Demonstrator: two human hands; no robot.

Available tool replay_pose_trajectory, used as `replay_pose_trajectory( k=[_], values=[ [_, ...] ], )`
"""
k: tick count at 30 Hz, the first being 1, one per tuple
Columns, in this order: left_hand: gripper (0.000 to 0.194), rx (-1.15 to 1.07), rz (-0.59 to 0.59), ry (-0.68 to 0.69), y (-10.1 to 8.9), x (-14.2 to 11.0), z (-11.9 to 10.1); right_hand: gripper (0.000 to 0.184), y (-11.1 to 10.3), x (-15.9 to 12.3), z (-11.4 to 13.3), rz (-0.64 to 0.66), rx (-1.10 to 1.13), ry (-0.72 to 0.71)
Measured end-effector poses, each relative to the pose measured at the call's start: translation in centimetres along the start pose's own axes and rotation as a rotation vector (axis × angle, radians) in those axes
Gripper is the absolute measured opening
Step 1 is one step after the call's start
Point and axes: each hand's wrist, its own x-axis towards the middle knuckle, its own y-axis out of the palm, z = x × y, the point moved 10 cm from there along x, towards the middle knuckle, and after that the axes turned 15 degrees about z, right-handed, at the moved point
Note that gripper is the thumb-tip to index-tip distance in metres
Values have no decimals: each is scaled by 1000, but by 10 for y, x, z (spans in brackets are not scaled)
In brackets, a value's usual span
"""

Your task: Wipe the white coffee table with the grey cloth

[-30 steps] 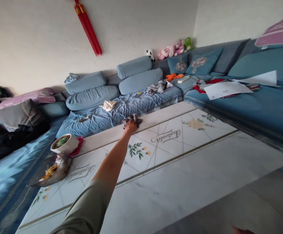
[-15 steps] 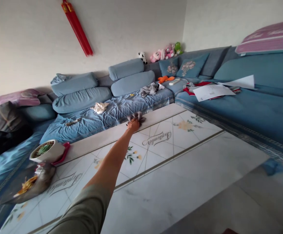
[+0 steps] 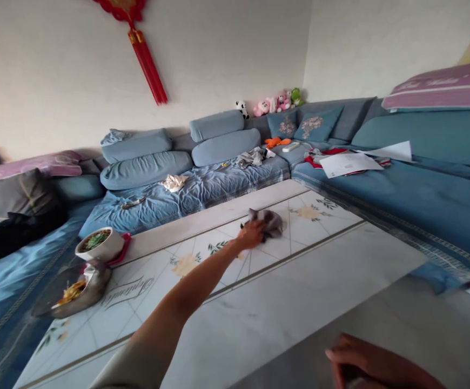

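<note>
Evidently the left hand [image 3: 252, 233] grasps a bunched grey cloth [image 3: 273, 222], which sits on the patterned strip of the table [image 3: 300, 286], right of centre towards the far side. Near right, the right hand [image 3: 368, 359] is curled beyond the table's near edge; whether it holds anything, I cannot tell. At the left end, a dark see-through bowl [image 3: 99, 289] seems to jut past the edge, beside a white plant pot [image 3: 109, 246]. An arm swung carelessly left could tip the bowl; dragging a caught corner could ruck any loose covering.
</note>
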Motion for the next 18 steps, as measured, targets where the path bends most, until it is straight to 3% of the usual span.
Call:
replay_pose_trajectory(
  k=[2,4,6,7,9,11,13,15,16,18],
  values=[
    [61,3,23,163,29,-31,-62,69,12,12,21,84,-41,9],
    [61,-2,22,332,53,-81,-120,65,19,18,37,139,-175,36],
    [60,-10,1,443,69,-148,-155,63,21,16,46,148,-299,61],
    [62,-10,-9,465,76,-186,-160,62,19,13,49,123,-334,64],
    [69,11,-4,425,90,-263,-144,59,18,4,48,82,-356,71],
    [81,56,-41,263,100,-331,-94,59,21,-7,43,57,-345,84],
    [89,109,-150,82,100,-384,-34,60,25,-17,36,31,-311,97],
    [86,135,-233,-73,99,-410,12,59,33,-26,32,20,-277,110],
    [81,137,-245,-123,100,-410,25,58,37,-29,31,9,-269,116],
    [70,123,-211,-149,101,-389,25,56,46,-35,34,-13,-265,134]
  ],
)
